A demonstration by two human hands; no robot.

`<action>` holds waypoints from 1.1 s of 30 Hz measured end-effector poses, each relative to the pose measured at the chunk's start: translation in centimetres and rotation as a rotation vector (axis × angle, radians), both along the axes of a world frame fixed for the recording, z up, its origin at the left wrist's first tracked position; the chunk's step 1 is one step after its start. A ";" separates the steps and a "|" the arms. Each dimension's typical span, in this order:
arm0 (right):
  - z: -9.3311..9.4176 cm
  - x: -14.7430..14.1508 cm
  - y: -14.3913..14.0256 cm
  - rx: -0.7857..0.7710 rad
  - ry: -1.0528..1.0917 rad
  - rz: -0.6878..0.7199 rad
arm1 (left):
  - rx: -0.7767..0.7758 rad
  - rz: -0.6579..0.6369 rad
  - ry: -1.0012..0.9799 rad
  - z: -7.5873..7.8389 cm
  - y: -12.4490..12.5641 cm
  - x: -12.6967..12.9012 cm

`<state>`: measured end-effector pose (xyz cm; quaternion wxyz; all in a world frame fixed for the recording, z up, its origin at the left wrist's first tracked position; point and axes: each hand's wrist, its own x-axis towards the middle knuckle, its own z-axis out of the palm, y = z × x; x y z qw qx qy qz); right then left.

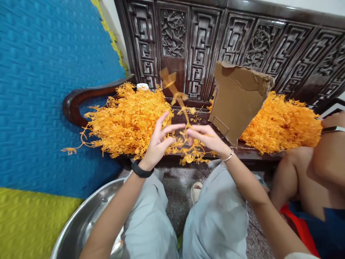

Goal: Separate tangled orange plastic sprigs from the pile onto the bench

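My right hand (208, 138) pinches the lower part of an orange plastic sprig (178, 96), which stands up from the fingertips and is smeared by motion at its top. Close to its left side is my left hand (159, 144), fingers stretched out and apart; one fingertip comes near the sprig, and I cannot tell if it touches. Beneath both hands, several loose orange sprigs (194, 154) lie on the front of a dark wooden bench (178, 120). A big heap of the same orange sprigs (126, 124) rises just left of my left hand.
A brown cardboard piece (238, 102) stands upright on the bench, with a second orange heap (280, 124) behind it. A metal basin (72, 219) sits by my left leg. Blue mat (48, 79) covers the left side. Another person's knee (288, 172) is at the right.
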<state>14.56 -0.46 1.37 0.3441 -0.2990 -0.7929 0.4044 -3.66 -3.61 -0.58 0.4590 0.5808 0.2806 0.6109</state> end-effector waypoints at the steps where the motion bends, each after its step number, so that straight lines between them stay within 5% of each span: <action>1: 0.2 0.3 0.3 0.039 0.057 -0.074 | 0.038 0.071 -0.017 0.0 0.1 0.0; 6: -0.1 0.9 1.5 0.199 0.315 -0.377 | 0.254 0.413 0.017 -0.7 -0.2 0.1; 12: -1.2 -0.2 1.5 0.268 0.286 -0.387 | 0.498 0.765 0.315 -1.2 -1.9 1.2; 14: -1.2 -0.3 1.5 0.314 0.248 -0.429 | 0.484 0.651 0.325 -1.0 -2.1 1.4; 16: -1.1 -0.2 1.5 0.383 0.224 -0.512 | 0.358 0.318 0.370 -0.9 -1.9 1.7; 19: -0.8 0.0 1.0 0.499 0.194 -0.574 | -0.060 -0.310 0.328 -1.2 -1.1 2.5; 22: -0.6 0.1 -0.1 0.638 0.132 -0.447 | -0.337 -0.667 0.009 -1.7 -0.3 3.7; 26: -0.6 0.1 -1.0 0.829 0.004 -0.232 | -0.480 -0.750 -0.365 -1.7 0.1 4.3; 33: -1.8 -0.9 -0.7 0.952 -0.223 -0.006 | -0.556 -0.528 -0.625 0.2 0.5 2.2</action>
